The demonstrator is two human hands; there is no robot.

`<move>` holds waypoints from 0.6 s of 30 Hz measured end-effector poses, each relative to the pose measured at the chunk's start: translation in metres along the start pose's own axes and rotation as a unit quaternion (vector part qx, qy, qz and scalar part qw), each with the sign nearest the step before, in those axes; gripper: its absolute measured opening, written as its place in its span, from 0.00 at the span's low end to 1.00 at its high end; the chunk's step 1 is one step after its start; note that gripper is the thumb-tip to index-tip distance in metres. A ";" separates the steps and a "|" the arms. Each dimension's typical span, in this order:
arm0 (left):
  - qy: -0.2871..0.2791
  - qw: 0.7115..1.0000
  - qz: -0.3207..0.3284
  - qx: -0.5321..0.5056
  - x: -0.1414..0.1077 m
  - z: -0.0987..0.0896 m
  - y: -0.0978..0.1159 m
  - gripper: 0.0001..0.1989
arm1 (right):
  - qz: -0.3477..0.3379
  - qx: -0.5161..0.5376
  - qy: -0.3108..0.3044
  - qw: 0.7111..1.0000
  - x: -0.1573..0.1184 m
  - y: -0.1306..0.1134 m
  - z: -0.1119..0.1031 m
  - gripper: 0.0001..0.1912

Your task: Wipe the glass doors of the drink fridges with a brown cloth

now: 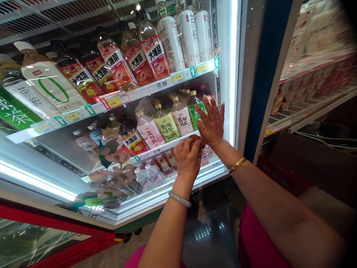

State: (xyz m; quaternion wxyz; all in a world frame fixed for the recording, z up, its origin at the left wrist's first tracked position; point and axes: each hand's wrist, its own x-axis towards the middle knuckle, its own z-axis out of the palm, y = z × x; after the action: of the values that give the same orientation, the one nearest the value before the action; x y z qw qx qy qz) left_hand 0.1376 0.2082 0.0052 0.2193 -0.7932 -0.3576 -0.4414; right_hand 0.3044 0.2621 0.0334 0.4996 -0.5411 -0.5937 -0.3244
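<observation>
In front of the lit drinks fridge (195, 182) I have both hands raised. My right hand (212, 124) is open with its fingers spread, close to a green-labelled bottle (195, 105) on the middle shelf; whether it touches anything there I cannot tell. My left hand (187, 154) is closed beside it, at the middle shelf's front edge, its fingers curled; anything inside them is hidden. Just behind the left hand stand a white-labelled bottle (182, 121), a light green bottle (166, 126) and a pink bottle (150, 132), all with gold caps.
Large tea bottles (153, 52) line the upper shelf (136, 93), which carries price tags. Small clear bottles (152, 175) stand below. A flower decoration (111, 182) shows at the fridge's lower left. A red-framed case (50, 230) is at left, and shelves of packs (306, 85) are at right.
</observation>
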 end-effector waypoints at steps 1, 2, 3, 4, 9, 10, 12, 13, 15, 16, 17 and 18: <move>-0.011 1.000 0.009 -0.010 0.000 0.000 0.002 0.20 | 0.004 -0.002 -0.001 1.000 0.000 -0.002 -0.001 0.27; -0.008 1.000 0.005 -0.017 0.003 -0.002 0.002 0.20 | 0.005 -0.001 -0.002 1.000 0.001 -0.004 -0.001 0.27; 0.010 1.000 -0.011 -0.018 0.008 -0.008 -0.001 0.20 | 0.004 0.000 -0.002 1.000 0.001 -0.004 -0.002 0.27; 0.038 0.999 -0.034 -0.015 0.015 -0.015 -0.007 0.19 | 0.002 0.000 -0.002 1.000 0.001 -0.005 -0.002 0.27; 0.172 0.976 -0.136 0.016 0.037 -0.040 -0.033 0.17 | -0.003 -0.008 0.018 1.000 0.000 -0.004 -0.001 0.27; 0.168 0.976 -0.136 0.020 0.035 -0.037 -0.031 0.17 | -0.003 -0.007 0.018 1.000 0.000 -0.004 -0.001 0.27; 0.123 0.986 -0.110 0.022 0.023 -0.023 -0.021 0.18 | -0.003 0.001 0.017 1.000 0.000 -0.004 -0.001 0.28; 0.090 0.992 -0.086 0.020 0.016 -0.014 -0.013 0.19 | -0.005 0.006 0.020 1.000 0.000 -0.004 -0.001 0.28; 0.028 0.999 -0.039 0.006 0.003 0.002 0.002 0.20 | -0.009 0.009 0.028 1.000 0.000 -0.004 -0.001 0.28; 0.010 1.000 -0.023 -0.004 0.000 0.006 0.007 0.20 | -0.010 0.006 0.029 1.000 0.000 -0.004 -0.001 0.28; 0.005 1.000 -0.014 -0.012 -0.001 0.006 0.009 0.20 | -0.009 0.001 0.029 1.000 0.000 -0.004 -0.002 0.27; 0.014 1.000 -0.014 -0.018 0.000 0.004 0.008 0.19 | -0.007 -0.004 0.026 1.000 0.000 -0.004 -0.002 0.27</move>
State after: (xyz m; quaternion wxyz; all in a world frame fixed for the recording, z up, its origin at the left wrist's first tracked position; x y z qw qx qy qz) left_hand 0.1455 0.2056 0.0034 0.2042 -0.7858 -0.3572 -0.4618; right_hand 0.3008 0.2595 0.0347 0.5103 -0.5305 -0.5830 -0.3439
